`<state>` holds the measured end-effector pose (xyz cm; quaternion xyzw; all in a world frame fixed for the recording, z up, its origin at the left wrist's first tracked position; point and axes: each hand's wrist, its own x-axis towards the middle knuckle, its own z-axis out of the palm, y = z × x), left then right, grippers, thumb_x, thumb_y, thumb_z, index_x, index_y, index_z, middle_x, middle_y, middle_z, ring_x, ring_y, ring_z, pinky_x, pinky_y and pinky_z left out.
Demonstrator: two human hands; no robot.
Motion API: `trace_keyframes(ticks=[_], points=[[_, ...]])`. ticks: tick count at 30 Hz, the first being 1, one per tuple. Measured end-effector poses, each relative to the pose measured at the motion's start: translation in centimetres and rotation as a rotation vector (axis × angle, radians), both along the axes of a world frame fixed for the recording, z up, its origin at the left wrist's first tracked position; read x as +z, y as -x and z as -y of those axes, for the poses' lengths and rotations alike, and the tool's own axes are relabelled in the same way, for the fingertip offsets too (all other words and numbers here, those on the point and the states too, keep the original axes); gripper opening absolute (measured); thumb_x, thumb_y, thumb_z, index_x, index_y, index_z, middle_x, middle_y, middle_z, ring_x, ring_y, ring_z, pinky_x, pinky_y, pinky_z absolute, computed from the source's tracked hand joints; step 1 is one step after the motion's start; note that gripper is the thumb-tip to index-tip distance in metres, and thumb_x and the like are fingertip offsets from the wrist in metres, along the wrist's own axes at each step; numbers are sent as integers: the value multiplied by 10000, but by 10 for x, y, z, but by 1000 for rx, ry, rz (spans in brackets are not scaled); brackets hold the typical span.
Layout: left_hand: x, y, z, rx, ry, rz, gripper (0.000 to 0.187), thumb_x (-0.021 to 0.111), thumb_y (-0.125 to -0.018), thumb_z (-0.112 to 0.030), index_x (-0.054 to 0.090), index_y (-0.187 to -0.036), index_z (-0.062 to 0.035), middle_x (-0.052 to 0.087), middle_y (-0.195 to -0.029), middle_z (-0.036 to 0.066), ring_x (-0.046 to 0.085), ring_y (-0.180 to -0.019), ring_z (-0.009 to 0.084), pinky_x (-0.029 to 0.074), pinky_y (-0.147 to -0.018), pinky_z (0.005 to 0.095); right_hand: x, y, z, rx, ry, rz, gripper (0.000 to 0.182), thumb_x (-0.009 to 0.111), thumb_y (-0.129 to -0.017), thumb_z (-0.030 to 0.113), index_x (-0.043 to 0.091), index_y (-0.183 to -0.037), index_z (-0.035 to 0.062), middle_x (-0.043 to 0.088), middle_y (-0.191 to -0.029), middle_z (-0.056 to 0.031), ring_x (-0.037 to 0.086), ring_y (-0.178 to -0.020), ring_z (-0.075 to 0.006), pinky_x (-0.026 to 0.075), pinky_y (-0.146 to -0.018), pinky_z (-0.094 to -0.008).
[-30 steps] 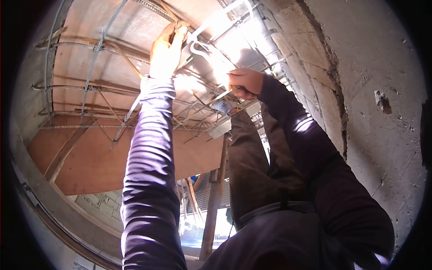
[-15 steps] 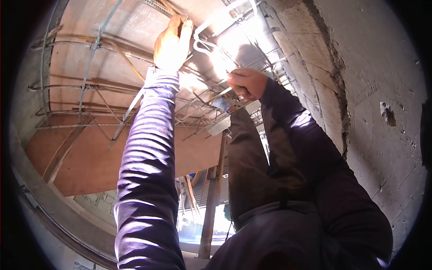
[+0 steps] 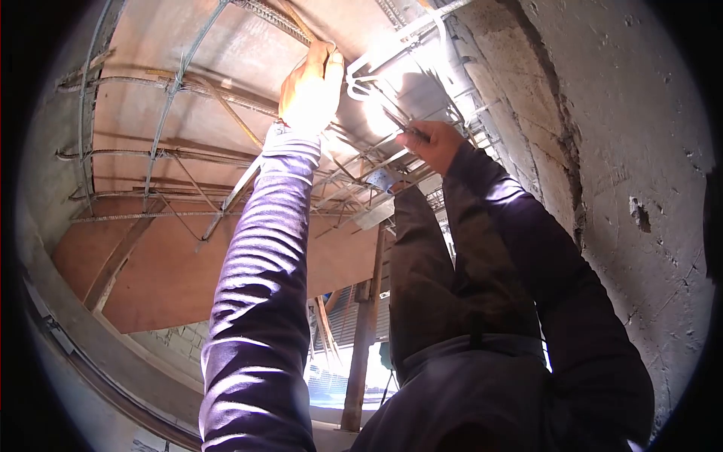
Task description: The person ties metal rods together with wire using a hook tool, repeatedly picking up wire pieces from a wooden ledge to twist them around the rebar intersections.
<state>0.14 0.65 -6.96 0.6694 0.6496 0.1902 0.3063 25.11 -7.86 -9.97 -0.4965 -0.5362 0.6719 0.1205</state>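
My left hand [image 3: 310,89] is raised to the steel bars, fingers pinched together near a ribbed rebar [image 3: 275,21]. A thin curved wire [image 3: 331,45] shows at its fingertips; strong sunlight washes out part of this hand. Lower and to the right, my right hand [image 3: 435,146] is closed around a slim dark metal tool [image 3: 398,120], which points up and left toward the bars. Its exact kind is hard to make out. Between the hands is a bent pale bar [image 3: 361,84], blurred by glare.
A mesh of rebar [image 3: 173,84] crosses over plywood sheets [image 3: 188,279] on the left. A rough concrete wall [image 3: 633,151] runs along the right. A wooden post [image 3: 360,354] stands below, and my legs [image 3: 422,279] show at the centre.
The view has shifted, so the scene sits slightly further right. My right hand has turned, and the dark tool in it now shows clearly. My left hand stays pinched by the rebar.
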Motion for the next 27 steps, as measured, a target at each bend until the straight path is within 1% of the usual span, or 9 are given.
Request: trace_keyframes(ticks=[6,9,14,16,20,22,24,25,27], points=[[-5,3,-2,-34,-63,6,258,460,-1038,-309,560,-1097,-78,693,-818,172,691,-790,397,525,-711,462,-14,-14,-21,75,-265,148,351,666,-958,378,687,-949,28,570,-635,-117,520,-568,-199,438,-582,-361],[-4,3,-2,-10,-31,35,262,468,-1036,-314,563,-1089,-75,692,-812,176,687,-798,403,521,-711,465,-10,-24,-49,222,-400,324,372,666,-936,440,726,-1088,106,657,-720,-198,653,-661,-319,497,-651,-402],[-9,5,-1,-27,-70,12,259,488,-1035,-311,567,-1075,-68,688,-789,173,682,-772,386,516,-696,435,-31,-29,-56,120,-496,73,436,667,-938,452,703,-1048,31,626,-609,-108,604,-544,-218,475,-574,-354],[-8,6,1,-26,-75,47,286,564,-997,-338,571,-1087,-67,682,-774,161,681,-746,354,514,-677,421,-6,-34,-76,356,284,16,446,664,-945,466,694,-963,21,537,-557,-11,507,-478,-113,386,-470,-290],[8,1,7,-113,-122,-81,532,808,-813,-410,574,-1129,-52,669,-759,116,669,-697,254,506,-624,376,7,-37,-83,393,384,4,439,649,-952,484,693,-941,47,464,-561,38,407,-444,-62,300,-422,-247],[9,-1,9,-110,-106,-35,726,905,-674,-431,566,-1173,-27,667,-776,104,667,-700,238,520,-622,365,-21,-43,-70,420,400,15,472,678,-920,488,717,-954,20,585,-607,-34,538,-506,-132,414,-484,-291],[15,-6,8,-133,-84,-176,779,907,-664,-440,554,-1213,-13,680,-818,115,676,-716,252,541,-657,363,-42,-45,-51,688,-208,338,499,719,-873,486,736,-970,-3,703,-749,-127,662,-673,-228,511,-638,-350],[13,-7,8,-86,-33,-156,846,912,-638,-477,547,-1244,-13,683,-828,136,688,-736,268,554,-685,377,-35,-40,-40,649,-15,390,526,741,-839,493,742,-995,-9,741,-908,-180,698,-838,-288,527,-788,-383],[17,-10,8,-77,-37,-150,848,906,-644,-488,546,-1248,-13,690,-843,145,694,-750,275,557,-693,381,-37,-39,-11,614,143,352,532,734,-844,502,743,-1039,7,740,-917,-188,701,-844,-287,531,-798,-381]])
